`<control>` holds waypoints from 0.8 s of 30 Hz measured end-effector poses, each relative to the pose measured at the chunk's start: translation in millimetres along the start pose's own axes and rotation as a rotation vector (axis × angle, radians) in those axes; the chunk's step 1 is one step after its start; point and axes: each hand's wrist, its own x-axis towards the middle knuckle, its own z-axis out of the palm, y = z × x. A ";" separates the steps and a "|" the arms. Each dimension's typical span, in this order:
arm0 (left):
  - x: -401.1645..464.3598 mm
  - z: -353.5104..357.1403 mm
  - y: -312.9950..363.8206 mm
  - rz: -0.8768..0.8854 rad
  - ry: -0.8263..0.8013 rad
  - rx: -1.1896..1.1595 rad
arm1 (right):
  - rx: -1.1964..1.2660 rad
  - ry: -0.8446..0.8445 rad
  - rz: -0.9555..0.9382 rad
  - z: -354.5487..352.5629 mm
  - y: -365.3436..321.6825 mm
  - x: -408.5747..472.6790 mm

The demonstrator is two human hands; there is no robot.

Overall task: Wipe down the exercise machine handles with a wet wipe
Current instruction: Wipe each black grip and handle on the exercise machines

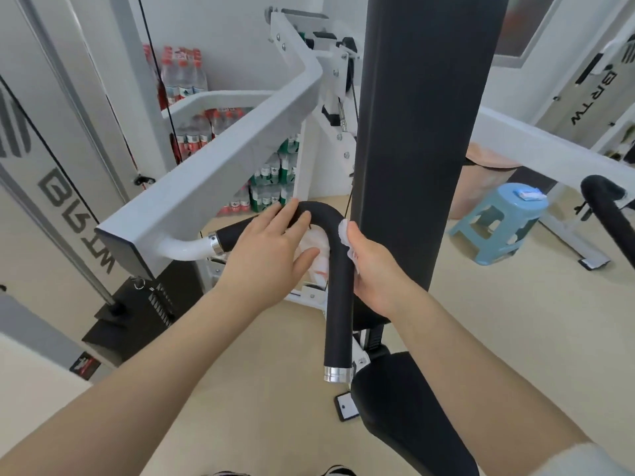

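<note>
Both forearms reach up to the curved black handle [338,269].
Right hand [372,269] pinches the wet wipe [345,235] against its vertical leg; left hand [268,249], fingers spread, steadies the bend.

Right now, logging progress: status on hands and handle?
Left hand steadies black handle at bend. Right hand presses wet wipe on it. Nothing blocking.

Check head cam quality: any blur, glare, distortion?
Head view: strong wide-angle bending at the edges, the frame beam bows; light is soft and even, small glare on the handle's chrome end cap; left hand, right hand and wet wipe slightly soft.
</note>
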 end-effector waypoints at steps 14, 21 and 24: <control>-40.9 7.6 43.7 -0.333 -0.002 -0.730 | -0.402 -0.227 -0.024 -17.2 40.0 -31.0; -42.9 5.8 49.3 -0.359 -0.052 -0.790 | -0.484 -0.229 -0.075 -19.7 40.0 -43.5; -42.1 3.5 48.4 -0.360 -0.069 -0.772 | -0.368 -0.145 -0.142 -12.6 40.7 -33.9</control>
